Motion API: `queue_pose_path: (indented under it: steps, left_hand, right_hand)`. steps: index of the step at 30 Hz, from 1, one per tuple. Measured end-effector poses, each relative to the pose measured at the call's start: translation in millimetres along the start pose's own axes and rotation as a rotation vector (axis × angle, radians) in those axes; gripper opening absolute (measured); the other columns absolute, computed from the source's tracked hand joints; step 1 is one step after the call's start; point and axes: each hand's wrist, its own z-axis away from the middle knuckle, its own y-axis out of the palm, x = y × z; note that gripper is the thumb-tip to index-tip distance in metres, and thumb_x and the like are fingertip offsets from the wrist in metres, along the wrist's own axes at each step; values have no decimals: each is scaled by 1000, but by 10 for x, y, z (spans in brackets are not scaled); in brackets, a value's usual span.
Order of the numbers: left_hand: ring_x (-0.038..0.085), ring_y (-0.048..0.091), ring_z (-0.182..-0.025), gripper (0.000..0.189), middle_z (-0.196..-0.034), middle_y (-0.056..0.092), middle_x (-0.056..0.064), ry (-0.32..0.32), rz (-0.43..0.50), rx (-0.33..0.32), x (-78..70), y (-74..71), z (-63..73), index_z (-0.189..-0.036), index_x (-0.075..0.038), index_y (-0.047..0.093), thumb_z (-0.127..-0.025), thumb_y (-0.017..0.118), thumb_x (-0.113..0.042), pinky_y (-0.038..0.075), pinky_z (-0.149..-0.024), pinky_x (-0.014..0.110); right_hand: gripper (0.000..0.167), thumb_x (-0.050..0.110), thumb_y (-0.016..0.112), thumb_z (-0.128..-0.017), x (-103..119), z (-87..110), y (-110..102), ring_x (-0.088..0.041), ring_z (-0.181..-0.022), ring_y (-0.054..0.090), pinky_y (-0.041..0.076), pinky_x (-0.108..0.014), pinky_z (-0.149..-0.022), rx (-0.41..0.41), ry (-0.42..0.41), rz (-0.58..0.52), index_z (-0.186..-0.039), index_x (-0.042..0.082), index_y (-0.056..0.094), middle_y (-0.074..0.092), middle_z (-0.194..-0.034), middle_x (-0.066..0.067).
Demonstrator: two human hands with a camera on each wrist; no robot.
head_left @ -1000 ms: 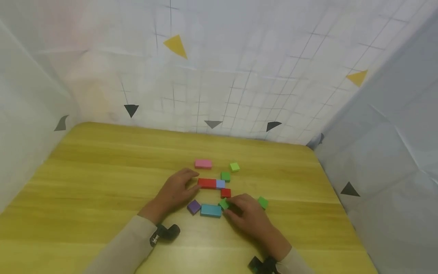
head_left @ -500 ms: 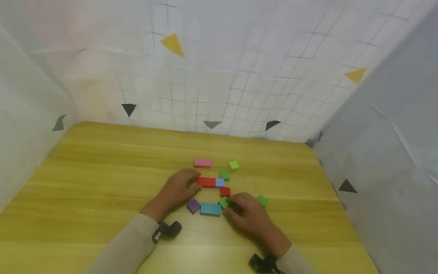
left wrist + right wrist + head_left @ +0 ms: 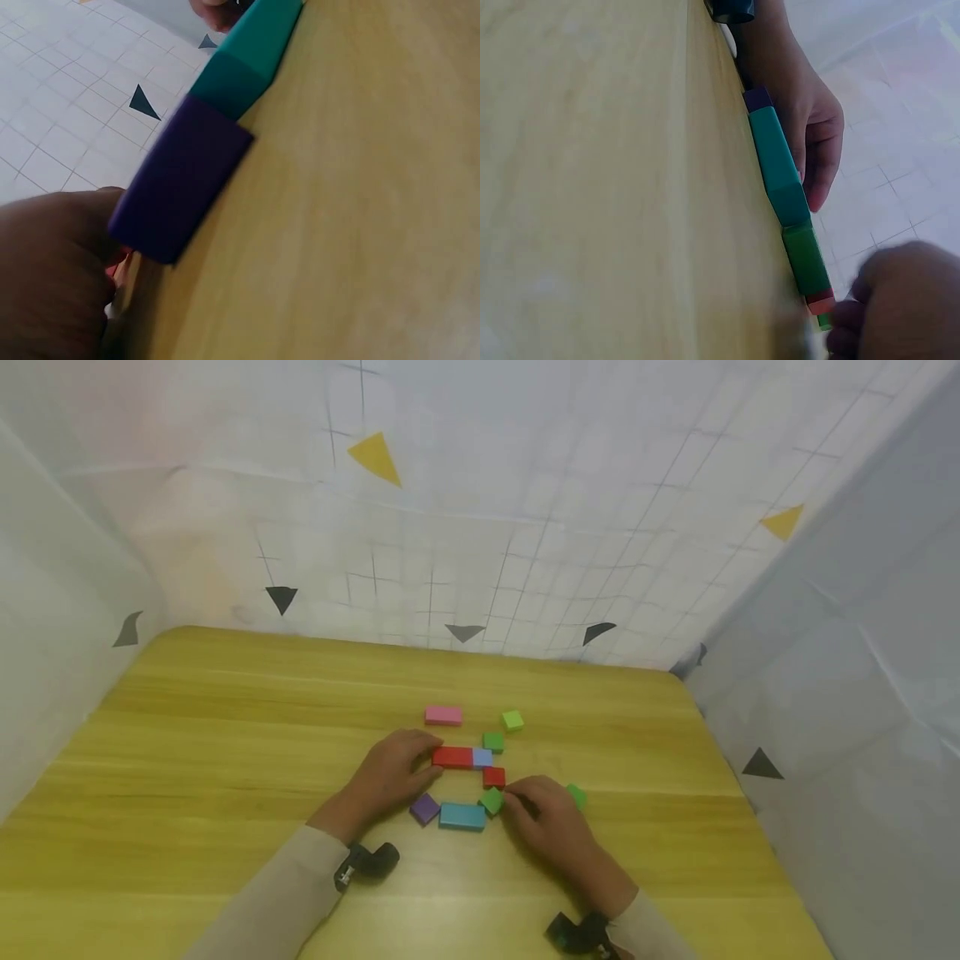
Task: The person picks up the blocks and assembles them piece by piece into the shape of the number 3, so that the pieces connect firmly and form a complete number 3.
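My left hand [image 3: 392,770] holds the left end of a long red block [image 3: 453,757], thumb along the near side and fingers along the far side. A light blue block [image 3: 482,758] sits against the red block's right end. My right hand [image 3: 553,822] lies loosely bent, fingertips right at the right corner of a turned green block [image 3: 491,802]. Just behind that is a small red block [image 3: 493,777]. A teal block [image 3: 462,817] lies to the left of the green one, with a tilted purple block [image 3: 424,809] beside it, seen large in the left wrist view.
Behind the red block lie a pink block [image 3: 443,716], a small green block [image 3: 492,742] and a lime block [image 3: 512,721]. Another green block [image 3: 576,796] is partly hidden behind my right hand. White patterned sheets [image 3: 465,527] border the wooden table [image 3: 225,735].
My right hand has drawn slightly right, off the turned green block, which shows more fully now. My left hand stays at the red block with hardly any movement.
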Motion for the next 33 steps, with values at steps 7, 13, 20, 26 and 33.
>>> queue_pose_path:
  steps: [7,13,20,26,33]
  left_hand:
    - [22,60,-118,40,-124,68,3,-9,-16,-4,-14,-22,-34,-126,-14,67,-91,71,-33,49,-102,41]
    - [20,60,-117,38,-124,68,1,-22,-5,11,-23,-29,-45,-125,-15,67,-91,71,-33,49,-102,39]
    - [20,60,-117,39,-124,67,1,-21,-7,15,-41,-16,-40,-125,-15,67,-91,71,-33,49,-102,39]
    - [20,60,-117,38,-123,68,2,-11,2,3,-67,-42,-28,-125,-14,67,-91,72,-31,50,-101,39]
    - [20,60,-117,39,-124,68,1,-13,5,2,-80,-31,-8,-126,-14,67,-92,71,-32,50,-101,39]
  right_hand:
    - [19,11,67,-95,-25,-205,-3,-21,-97,70,59,-38,-82,-107,220,-75,-112,2,69,72,-107,-8]
    - [22,16,68,-94,-84,-296,-1,-24,-100,69,58,-41,-86,-101,307,-33,-112,3,68,71,-109,-10]
    - [19,15,70,-93,-135,-285,-2,-25,-94,70,59,-40,-82,-103,251,10,-108,3,71,73,-101,-10]
    - [19,16,70,-93,-149,-317,-4,-23,-94,70,59,-39,-82,-92,233,31,-108,4,72,73,-101,-9]
    - [20,16,71,-92,-142,-390,-11,-25,-94,70,59,-40,-80,-94,216,57,-108,4,71,73,-101,-9]
